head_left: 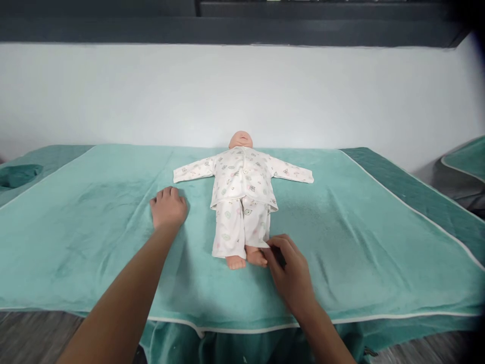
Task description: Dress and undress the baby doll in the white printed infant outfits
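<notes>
A baby doll (242,202) lies on its back on a teal towel (359,227), arms spread wide, head toward the wall. It wears a white printed top and matching trousers, and its bare feet point toward me. My right hand (290,270) is curled beside the doll's foot, with the fingertips pinching the hem of the trouser leg (261,235). My left hand (168,207) rests knuckles-up on the towel to the left of the doll's waist, its fingers bent under, holding nothing that I can see.
The towel covers a padded table (424,194) against a white wall. A folded dark teal cloth (17,174) lies at the far left. Another teal-covered surface (468,159) shows at the right edge. Wooden floor lies below the front edge.
</notes>
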A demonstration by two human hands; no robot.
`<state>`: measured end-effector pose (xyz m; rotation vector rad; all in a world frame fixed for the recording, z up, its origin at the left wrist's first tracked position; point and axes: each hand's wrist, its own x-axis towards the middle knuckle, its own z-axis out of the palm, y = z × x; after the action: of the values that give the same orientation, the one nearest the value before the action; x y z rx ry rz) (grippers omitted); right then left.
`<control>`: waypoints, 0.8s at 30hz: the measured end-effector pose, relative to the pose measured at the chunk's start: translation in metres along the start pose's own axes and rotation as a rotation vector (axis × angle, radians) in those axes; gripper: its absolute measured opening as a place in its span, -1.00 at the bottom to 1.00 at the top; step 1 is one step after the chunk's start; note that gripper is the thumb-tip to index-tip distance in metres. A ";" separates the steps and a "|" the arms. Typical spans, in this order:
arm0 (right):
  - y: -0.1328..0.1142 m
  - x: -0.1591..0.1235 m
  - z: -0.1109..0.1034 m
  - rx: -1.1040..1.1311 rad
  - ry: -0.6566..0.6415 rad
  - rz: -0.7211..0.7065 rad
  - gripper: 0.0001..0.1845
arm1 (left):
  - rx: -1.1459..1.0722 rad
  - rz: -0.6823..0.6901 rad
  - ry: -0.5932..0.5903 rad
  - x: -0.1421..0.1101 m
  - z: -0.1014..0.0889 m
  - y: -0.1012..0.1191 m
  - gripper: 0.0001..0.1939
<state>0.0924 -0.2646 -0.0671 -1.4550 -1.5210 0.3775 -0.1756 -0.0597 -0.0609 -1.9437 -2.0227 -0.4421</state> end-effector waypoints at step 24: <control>0.028 0.034 -0.016 0.167 0.247 0.318 -0.67 | 0.029 0.006 0.005 0.000 0.002 -0.002 -0.65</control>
<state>0.1280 -0.2333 -0.0668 -1.5488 -1.0395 0.4818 -0.1772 -0.0593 -0.0630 -1.9294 -2.0086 -0.4131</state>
